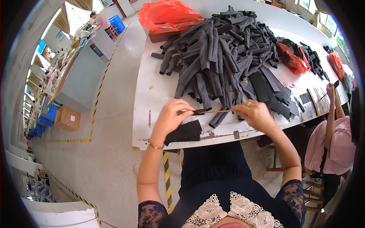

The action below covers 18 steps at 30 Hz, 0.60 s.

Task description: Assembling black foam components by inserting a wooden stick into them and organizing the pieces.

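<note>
Close to the table's front edge, my left hand [173,117] is closed with thumb and fingertips on a small black piece [197,112], probably cloth. A thin light-brown stick [220,111] runs level from that piece to my right hand [257,116], which pinches its other end. Whether the stick lies inside the black piece or against it, I cannot tell. Below my left hand, a flat black cloth piece [184,133] lies on the white table [154,89]. Just beyond both hands rises a large heap of dark grey cloth tubes [213,53].
Flat dark pieces [270,91] lie right of the heap. A red plastic bag [169,17] sits at the back left, another red bag [292,59] to the right. A co-worker in pink [330,142] works at the right. Left of the table, a cardboard box [67,117] stands on the floor.
</note>
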Available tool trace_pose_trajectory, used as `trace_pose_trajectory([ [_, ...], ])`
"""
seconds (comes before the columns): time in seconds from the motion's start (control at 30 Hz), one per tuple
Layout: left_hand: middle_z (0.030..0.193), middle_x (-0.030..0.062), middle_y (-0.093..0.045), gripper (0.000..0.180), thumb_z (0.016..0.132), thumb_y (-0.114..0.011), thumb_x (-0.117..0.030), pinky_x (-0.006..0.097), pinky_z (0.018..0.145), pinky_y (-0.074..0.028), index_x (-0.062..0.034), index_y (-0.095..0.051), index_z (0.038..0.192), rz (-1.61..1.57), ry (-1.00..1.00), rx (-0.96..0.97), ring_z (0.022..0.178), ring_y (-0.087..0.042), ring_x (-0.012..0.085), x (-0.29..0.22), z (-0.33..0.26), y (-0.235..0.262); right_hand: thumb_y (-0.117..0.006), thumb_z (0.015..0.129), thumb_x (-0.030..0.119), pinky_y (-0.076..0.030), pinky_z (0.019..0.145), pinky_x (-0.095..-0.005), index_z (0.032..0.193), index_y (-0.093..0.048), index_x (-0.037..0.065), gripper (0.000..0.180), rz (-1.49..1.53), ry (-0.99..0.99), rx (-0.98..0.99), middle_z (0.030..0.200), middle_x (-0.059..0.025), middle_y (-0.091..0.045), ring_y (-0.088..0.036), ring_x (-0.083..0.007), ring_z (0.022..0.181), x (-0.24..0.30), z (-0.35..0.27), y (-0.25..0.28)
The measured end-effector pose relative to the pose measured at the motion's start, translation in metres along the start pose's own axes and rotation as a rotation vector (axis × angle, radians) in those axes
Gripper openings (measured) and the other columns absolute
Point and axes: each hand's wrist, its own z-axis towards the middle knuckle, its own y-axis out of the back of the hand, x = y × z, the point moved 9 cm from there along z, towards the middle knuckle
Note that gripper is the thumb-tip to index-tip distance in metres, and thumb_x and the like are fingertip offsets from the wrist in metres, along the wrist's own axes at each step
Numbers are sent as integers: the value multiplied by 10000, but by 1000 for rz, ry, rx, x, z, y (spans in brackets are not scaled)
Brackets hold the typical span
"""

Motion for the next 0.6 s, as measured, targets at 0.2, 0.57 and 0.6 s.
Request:
trace_pose_trajectory([
  [0.2,1022,113,-656,224,834,-740,-123,390,929,-487,-20,-663,1018,213,-365,-248,1002,-621,205,-71,-22,-29,-618,868,24,-490,618,-314,1146,-648,12,280,780,-394,96,750,-113,-659,-633,-163,666,13,-4,-79],
  [0.57,712,72,-599,323,991,-582,-340,373,658,-536,-17,-599,994,-1503,278,-623,638,-613,226,19,-36,-92,-592,915,13,-496,603,-373,1181,-574,-15,268,633,-594,-119,780,-213,-632,-650,-327,665,63,-47,-102],
  [0.6,688,64,-584,328,989,-585,-346,342,593,-514,-18,-592,982,-1503,289,-644,603,-598,211,19,-35,-90,-593,924,23,-496,596,-391,1177,-568,-19,258,610,-571,-172,789,-229,-637,-656,-368,674,67,-51,-100],
])
